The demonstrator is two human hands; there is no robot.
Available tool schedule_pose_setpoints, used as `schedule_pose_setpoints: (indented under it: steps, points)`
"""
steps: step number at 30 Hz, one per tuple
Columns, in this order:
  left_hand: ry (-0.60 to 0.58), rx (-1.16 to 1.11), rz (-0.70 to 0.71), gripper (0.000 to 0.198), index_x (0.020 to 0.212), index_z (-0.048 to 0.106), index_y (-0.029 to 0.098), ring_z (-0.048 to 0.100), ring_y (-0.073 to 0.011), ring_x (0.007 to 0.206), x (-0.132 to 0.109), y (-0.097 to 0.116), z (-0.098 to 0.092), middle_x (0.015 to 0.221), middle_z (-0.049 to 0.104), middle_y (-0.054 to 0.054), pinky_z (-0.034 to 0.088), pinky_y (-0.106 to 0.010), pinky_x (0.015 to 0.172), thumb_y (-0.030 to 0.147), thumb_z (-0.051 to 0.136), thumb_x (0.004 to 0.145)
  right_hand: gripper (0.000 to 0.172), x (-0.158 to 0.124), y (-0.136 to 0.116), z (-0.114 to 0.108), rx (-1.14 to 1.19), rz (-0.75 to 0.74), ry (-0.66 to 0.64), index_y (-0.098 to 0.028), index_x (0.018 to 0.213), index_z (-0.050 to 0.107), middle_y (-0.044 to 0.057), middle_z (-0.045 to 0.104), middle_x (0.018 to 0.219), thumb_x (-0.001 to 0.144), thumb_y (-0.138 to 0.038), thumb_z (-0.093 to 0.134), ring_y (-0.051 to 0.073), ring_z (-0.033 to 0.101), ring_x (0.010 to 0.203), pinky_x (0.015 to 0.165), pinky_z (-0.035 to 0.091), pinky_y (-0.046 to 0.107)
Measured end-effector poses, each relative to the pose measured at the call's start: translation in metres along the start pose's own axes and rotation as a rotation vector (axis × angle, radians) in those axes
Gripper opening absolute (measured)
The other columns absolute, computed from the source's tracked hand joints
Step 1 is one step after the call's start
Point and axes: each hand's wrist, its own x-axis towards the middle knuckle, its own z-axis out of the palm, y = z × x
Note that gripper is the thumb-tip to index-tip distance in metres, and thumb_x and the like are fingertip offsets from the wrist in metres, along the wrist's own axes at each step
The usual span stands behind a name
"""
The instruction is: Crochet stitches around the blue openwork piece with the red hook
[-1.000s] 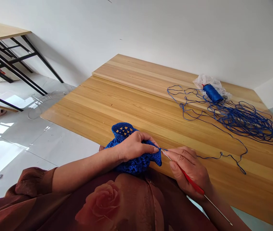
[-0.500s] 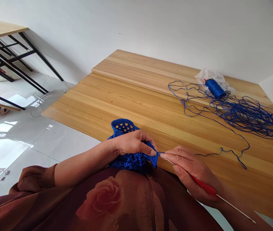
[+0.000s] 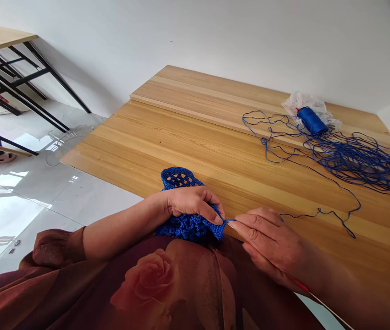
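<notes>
My left hand is closed on a blue crochet piece, pinching its right edge between thumb and fingers. The piece has an openwork band at the top and lies against my lap and the table's front edge. My right hand grips a crochet hook with a red handle and a metal shaft, mostly covered by the hand. The hook's tip is at the edge of the piece, partly hidden. Blue yarn runs from that edge to my right fingers, then across the table.
On the wooden table, a blue yarn spool lies by a clear plastic bag. Tangled yarn spreads in front of it. A second table with black legs stands at the left, near a person's shoe.
My right hand has rolled over, so its back faces up more and the red handle is largely covered. The hook's rear end has swung down. My left hand keeps its pinch.
</notes>
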Motion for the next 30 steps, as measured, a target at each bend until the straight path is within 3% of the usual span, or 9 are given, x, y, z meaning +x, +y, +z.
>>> schedule_pose_setpoints:
  steps: [6,13,16,21,26,30]
  points:
    - [0.021,0.077,0.02,0.02,0.072,0.079,0.016,0.059,-0.0122,0.064,0.0,-0.002,0.003,0.066,0.071,0.0,0.048,-0.024,0.069,0.026,0.089,0.059,0.045,-0.003,0.002,0.0,0.127,0.033,-0.05,-0.016,0.137,0.056,0.012,0.069,0.117,0.093,-0.016,0.055,0.026,0.061,0.108,0.095,0.053,0.042]
    - [-0.157,0.138,0.023,0.015,0.076,0.078,0.017,0.061,-0.0146,0.067,0.001,-0.002,-0.003,0.071,0.071,-0.001,0.05,-0.025,0.07,0.025,0.085,0.064,0.038,0.006,0.003,-0.009,0.555,0.175,-0.168,-0.023,0.135,0.06,0.007,0.072,0.113,0.1,-0.018,0.046,0.021,0.065,0.104,0.088,0.057,0.035]
    - [-0.189,0.136,0.043,0.014,0.078,0.078,0.017,0.061,-0.0145,0.068,0.002,-0.004,-0.006,0.073,0.072,-0.001,0.05,-0.025,0.072,0.025,0.082,0.068,0.038,0.006,0.004,-0.009,0.621,0.199,-0.191,-0.024,0.135,0.06,0.008,0.071,0.115,0.101,-0.018,0.045,0.021,0.065,0.106,0.09,0.056,0.036]
    - [-0.211,0.124,0.039,0.015,0.077,0.078,0.017,0.061,-0.0146,0.067,0.002,-0.005,-0.007,0.071,0.071,-0.001,0.05,-0.025,0.072,0.026,0.083,0.066,0.04,0.004,0.003,-0.007,0.624,0.212,-0.171,-0.024,0.138,0.059,0.009,0.069,0.12,0.1,-0.018,0.047,0.022,0.063,0.109,0.092,0.055,0.037]
    - [-0.238,0.133,0.042,0.018,0.077,0.078,0.018,0.064,-0.0166,0.071,0.003,-0.005,-0.006,0.075,0.074,-0.002,0.051,-0.027,0.074,0.028,0.086,0.064,0.036,0.004,0.006,-0.003,0.923,0.285,-0.17,-0.026,0.129,0.066,0.008,0.072,0.118,0.106,-0.027,0.039,0.021,0.067,0.107,0.094,0.055,0.038]
    - [-0.175,0.103,0.079,0.021,0.076,0.077,0.017,0.061,-0.0142,0.068,0.003,-0.005,-0.003,0.071,0.072,-0.001,0.049,-0.025,0.073,0.029,0.088,0.063,0.036,-0.002,0.006,0.021,1.106,0.42,-0.047,-0.022,0.112,0.071,0.009,0.072,0.105,0.106,-0.039,0.039,0.021,0.068,0.101,0.094,0.054,0.04]
